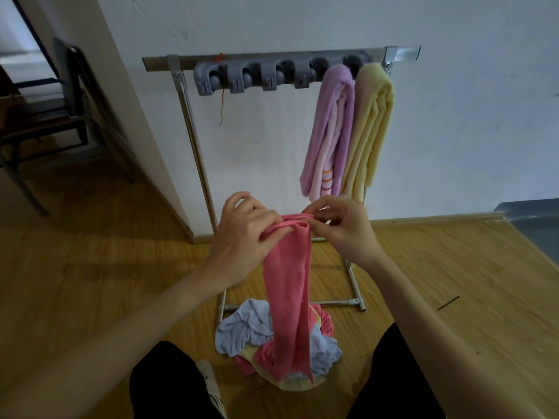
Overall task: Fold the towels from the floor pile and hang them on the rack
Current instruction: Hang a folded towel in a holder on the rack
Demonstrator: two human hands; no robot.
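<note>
Nearest, we see our dark-trousered legs (pixel 169 385) and a white shoe (pixel 208 379) on the wood floor (pixel 90 282). Just ahead, the pile (pixel 251 331) of crumpled towels, blue, pink and yellow, lies on the floor at the rack's base bar (pixel 332 303).

Above the pile we hold a pink towel (pixel 287 282) folded into a long narrow strip; it hangs straight down and its lower end reaches the pile. Left hand (pixel 242 234) grasps the top fold, fingers curled over it. Right hand (pixel 344 228) pinches the same top edge from the other side with thumb and fingertips. Both grips are closed on the pink towel.

Further off, the rack (pixel 193 137) stands against the white wall (pixel 272 22). Its top rail carries a row of grey clips (pixel 239 77). At the rail's right end hang a folded purple towel (pixel 332 128) and a folded yellow towel (pixel 369 125), touching side by side. A red thread (pixel 222 107) dangles near the left clips. Far left, a dark chair (pixel 60 110).
</note>
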